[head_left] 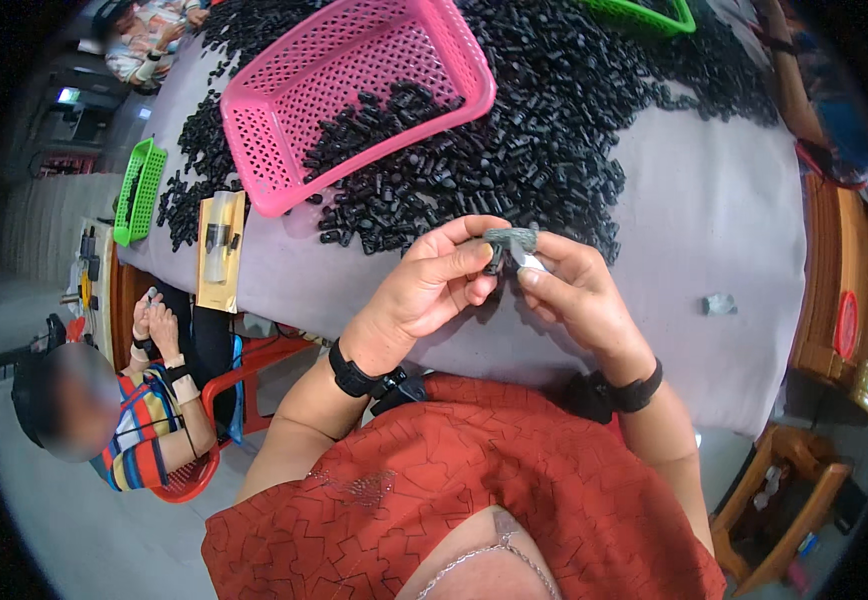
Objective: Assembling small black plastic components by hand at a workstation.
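Note:
My left hand is closed, its thumb and fingertips pinching a small black plastic part in front of my chest. Close against it, my right hand grips a small white, blade-like piece between thumb and forefinger. A grey-green mottled piece lies across both sets of fingertips; its exact kind I cannot tell. Just beyond my hands spreads a large heap of short black cylindrical plastic parts. A pink perforated basket rests tilted on the heap, with more of the black parts inside.
A grey cloth covers the table. On it lie a crumpled clear scrap at right and a yellowish card at left. Green baskets stand at left and far back. A person sits at left; others are at the far corners.

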`<move>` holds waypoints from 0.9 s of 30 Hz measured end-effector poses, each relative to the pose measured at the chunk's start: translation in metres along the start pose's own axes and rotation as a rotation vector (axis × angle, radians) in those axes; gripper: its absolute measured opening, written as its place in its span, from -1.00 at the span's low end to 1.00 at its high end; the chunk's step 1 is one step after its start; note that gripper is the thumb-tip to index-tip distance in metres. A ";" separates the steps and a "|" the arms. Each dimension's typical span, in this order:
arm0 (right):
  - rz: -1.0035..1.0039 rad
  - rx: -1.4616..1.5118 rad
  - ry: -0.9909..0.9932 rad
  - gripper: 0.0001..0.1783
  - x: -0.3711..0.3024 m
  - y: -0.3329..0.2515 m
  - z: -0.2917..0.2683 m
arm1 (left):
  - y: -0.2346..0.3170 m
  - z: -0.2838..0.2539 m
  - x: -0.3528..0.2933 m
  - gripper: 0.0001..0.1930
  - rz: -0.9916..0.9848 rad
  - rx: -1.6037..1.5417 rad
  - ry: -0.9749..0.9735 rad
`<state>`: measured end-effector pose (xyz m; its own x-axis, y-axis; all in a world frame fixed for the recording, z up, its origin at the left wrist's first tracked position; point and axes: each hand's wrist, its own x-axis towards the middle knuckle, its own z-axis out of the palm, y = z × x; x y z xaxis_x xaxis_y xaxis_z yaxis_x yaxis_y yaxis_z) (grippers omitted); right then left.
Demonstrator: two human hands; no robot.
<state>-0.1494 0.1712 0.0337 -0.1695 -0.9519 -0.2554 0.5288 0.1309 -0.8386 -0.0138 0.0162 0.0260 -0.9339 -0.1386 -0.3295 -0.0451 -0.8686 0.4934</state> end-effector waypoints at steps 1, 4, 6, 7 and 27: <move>-0.039 0.022 0.060 -0.68 0.001 0.003 0.000 | 0.008 0.001 0.000 -0.65 0.078 0.113 0.013; -0.074 0.076 0.136 -0.72 0.001 0.001 0.003 | 0.047 0.010 -0.003 -0.73 0.456 0.420 0.085; -0.110 0.092 0.126 -0.76 0.000 0.001 0.002 | 0.080 0.023 -0.003 -0.68 0.744 0.624 0.224; -0.118 0.074 0.113 -0.79 0.001 0.001 0.002 | 0.090 0.029 -0.001 -0.66 0.830 0.669 0.302; -0.096 0.040 0.131 -0.75 0.000 -0.002 0.003 | 0.038 -0.012 0.001 -0.82 0.484 1.915 0.215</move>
<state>-0.1483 0.1703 0.0364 -0.3264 -0.9149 -0.2375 0.5369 0.0273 -0.8432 -0.0125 -0.0226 0.0348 -0.9392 -0.3359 0.0713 -0.2369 0.7842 0.5735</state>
